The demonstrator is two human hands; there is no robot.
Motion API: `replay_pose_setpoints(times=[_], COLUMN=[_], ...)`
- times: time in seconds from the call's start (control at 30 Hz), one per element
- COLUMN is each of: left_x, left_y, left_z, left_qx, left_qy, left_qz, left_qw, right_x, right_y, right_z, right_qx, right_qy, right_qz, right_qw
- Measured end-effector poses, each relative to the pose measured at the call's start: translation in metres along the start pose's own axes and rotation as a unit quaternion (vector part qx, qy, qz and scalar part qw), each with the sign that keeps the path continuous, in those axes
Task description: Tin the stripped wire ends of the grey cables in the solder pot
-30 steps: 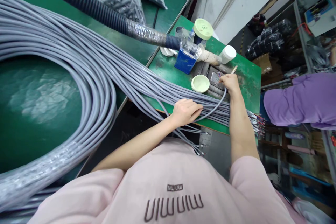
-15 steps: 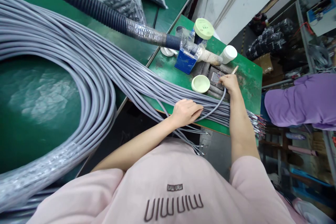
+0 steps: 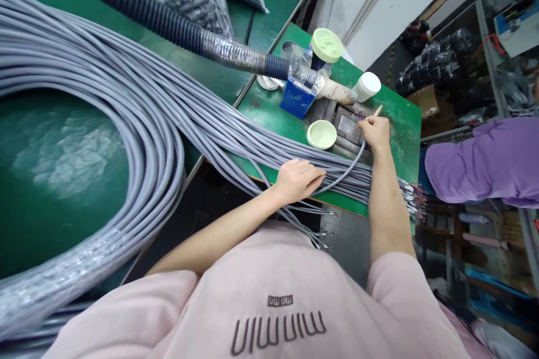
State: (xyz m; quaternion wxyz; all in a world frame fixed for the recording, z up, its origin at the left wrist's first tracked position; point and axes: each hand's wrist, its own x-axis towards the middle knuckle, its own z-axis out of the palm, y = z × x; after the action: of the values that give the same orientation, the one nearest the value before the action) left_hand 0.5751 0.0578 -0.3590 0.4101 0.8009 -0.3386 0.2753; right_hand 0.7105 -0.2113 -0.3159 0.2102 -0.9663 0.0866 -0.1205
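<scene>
My right hand pinches the stripped end of a grey cable, and its thin coloured wires poke out past the fingertips. Those wires are at the right edge of a square solder pot with a shiny silver surface. From there the cable bends down and left to my left hand, whose fingers are curled closed over it. The left hand lies on a thick bundle of grey cables. Its fingertips are partly hidden. The bundle's stripped ends fan out right of my right forearm.
A ribbed hose crosses above the bundle, its pale nozzle by the pot, propped on a blue box. Around stand a shallow tub, a white jar and a lidded can. A person's purple sleeve is at right.
My right hand has shifted slightly right with the cable end, and the coloured wires have moved from over the pot's middle to its right edge. My left hand has stayed in place.
</scene>
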Motion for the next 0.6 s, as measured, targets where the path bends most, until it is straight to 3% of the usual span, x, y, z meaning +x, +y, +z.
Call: replay_pose_setpoints(times=[0.13, 0.27, 0.6], left_x=[0.000, 0.000, -0.001], left_y=[0.000, 0.000, 0.000], left_z=[0.000, 0.000, 0.000], left_qx=[0.007, 0.004, 0.003], left_qy=[0.001, -0.005, -0.025], left_qz=[-0.002, -0.004, -0.012], left_qw=[1.000, 1.000, 1.000], right_x=[-0.006, -0.009, -0.010], right_y=[-0.007, -0.013, -0.014], right_z=[0.000, 0.002, 0.007], right_qx=[-0.085, -0.132, -0.165], right_qy=[0.026, 0.010, -0.024], right_qz=[-0.024, -0.022, -0.012], right_qw=[0.996, 0.991, 0.986])
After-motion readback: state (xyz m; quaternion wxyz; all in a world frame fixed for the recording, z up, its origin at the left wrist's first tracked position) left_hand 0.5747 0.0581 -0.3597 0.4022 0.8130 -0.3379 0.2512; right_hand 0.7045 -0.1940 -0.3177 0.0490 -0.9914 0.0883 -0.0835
